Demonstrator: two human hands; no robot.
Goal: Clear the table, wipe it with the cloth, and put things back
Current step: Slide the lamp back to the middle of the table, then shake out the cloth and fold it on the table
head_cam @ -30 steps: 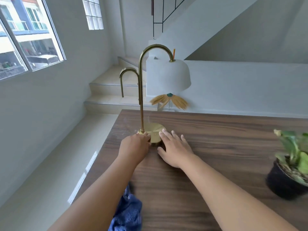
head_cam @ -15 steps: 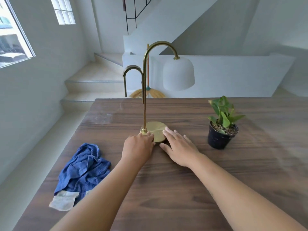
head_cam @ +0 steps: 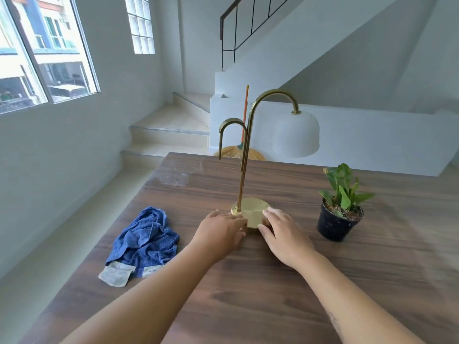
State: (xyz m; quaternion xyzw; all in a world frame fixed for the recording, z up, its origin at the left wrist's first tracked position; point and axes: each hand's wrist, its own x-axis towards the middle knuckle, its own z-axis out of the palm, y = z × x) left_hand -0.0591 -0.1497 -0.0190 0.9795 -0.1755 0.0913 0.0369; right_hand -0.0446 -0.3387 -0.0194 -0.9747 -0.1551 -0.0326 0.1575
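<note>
A brass table lamp (head_cam: 250,211) with a curved neck and a white shade stands on the wooden table (head_cam: 248,306). My left hand (head_cam: 218,233) is curled against the left side of its round base. My right hand (head_cam: 283,234) lies flat at the base's right side, fingertips touching the rim. A crumpled blue cloth (head_cam: 145,240) lies on the table to the left of my hands. A small plant in a black pot (head_cam: 339,207) stands to the right of the lamp.
The table's left edge drops to a pale floor beside a white wall with windows. Stairs (head_cam: 169,135) rise behind the table, and a broom (head_cam: 244,125) leans by the low wall there. A faint smear marks the table's far left corner.
The view has swung and pulled back, so the cloth and the plant now show fully. Both hands have stayed on the lamp base, and the lamp sits between cloth and plant.
</note>
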